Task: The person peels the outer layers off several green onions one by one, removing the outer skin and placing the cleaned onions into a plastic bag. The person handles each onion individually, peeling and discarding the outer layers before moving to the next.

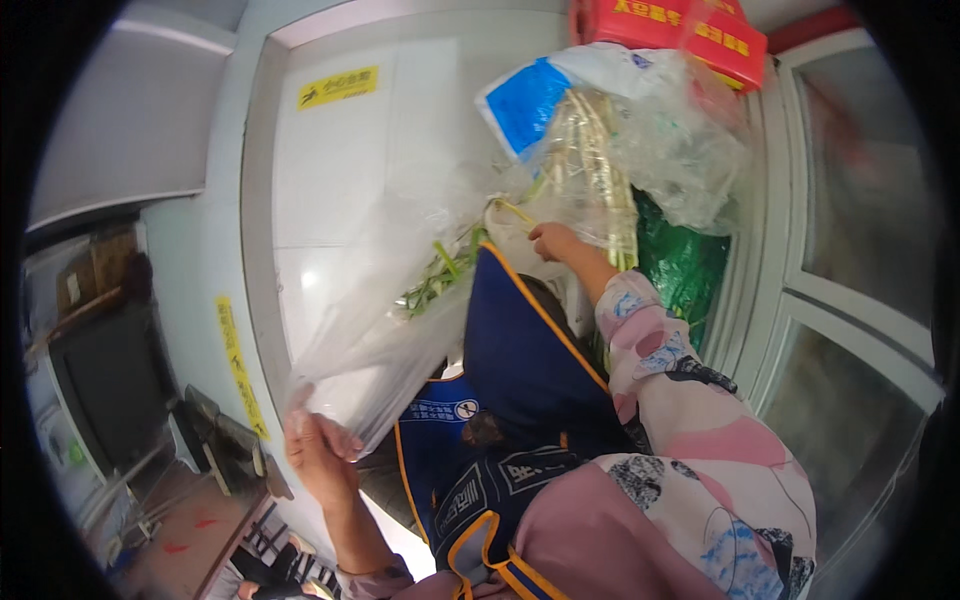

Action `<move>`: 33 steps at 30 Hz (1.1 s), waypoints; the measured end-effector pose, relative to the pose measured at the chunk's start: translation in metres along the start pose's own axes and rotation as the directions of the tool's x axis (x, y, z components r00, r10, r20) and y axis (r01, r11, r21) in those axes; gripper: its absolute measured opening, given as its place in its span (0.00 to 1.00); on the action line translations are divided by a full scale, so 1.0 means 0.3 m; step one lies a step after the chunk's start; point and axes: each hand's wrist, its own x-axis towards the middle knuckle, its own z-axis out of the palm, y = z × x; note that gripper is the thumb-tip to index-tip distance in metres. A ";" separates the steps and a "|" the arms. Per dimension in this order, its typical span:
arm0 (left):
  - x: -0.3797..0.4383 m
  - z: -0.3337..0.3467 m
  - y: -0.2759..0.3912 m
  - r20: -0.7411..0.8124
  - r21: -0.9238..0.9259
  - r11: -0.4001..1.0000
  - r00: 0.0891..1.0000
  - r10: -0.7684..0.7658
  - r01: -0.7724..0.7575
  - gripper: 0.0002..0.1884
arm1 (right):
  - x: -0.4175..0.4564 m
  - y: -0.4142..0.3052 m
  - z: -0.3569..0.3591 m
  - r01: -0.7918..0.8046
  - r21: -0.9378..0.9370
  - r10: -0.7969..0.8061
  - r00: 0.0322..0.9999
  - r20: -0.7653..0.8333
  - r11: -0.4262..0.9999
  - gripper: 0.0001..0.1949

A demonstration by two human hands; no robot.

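Note:
My left hand point(319, 450) grips the edge of a long see-through plastic bag point(360, 375) and stretches it toward the lower left. Cut green leaves, like scallion tops point(439, 274), lie within or behind the film; I cannot tell which. Farther up, my right hand point(555, 241) pinches a thin yellowish stalk point(514, 212) between thumb and fingers. Just beyond that hand lies a bundle of long pale scallion-like stalks point(592, 150), partly under see-through plastic. The corner of my navy apron point(525, 322), edged in orange, hides part of the floor between my hands.
Crumpled see-through plastic point(682, 142) and a blue-and-white bag point(529, 101) lie around the stalks. A green plastic bag point(679, 262) rests by the glazed door point(855, 300). Behind stands a red box point(667, 34). Yellow warning strips mark the white tiled floor point(337, 165) and its raised edge.

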 end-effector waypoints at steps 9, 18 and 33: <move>0.027 0.148 0.120 0.148 -0.048 0.931 0.920 0.364 -0.361 0.17 | -0.417 0.479 0.180 -0.473 0.197 0.511 0.766 -0.389 0.859 0.15; -0.049 -0.043 -0.077 -0.046 0.595 0.795 0.992 -0.115 0.119 0.30 | -0.340 0.827 0.221 -0.274 0.449 0.499 0.692 -0.522 0.850 0.22; -0.144 0.041 -0.058 0.101 0.564 0.816 0.971 -0.218 0.124 0.27 | -0.693 0.665 0.109 -0.165 0.370 0.345 0.795 -0.499 0.914 0.17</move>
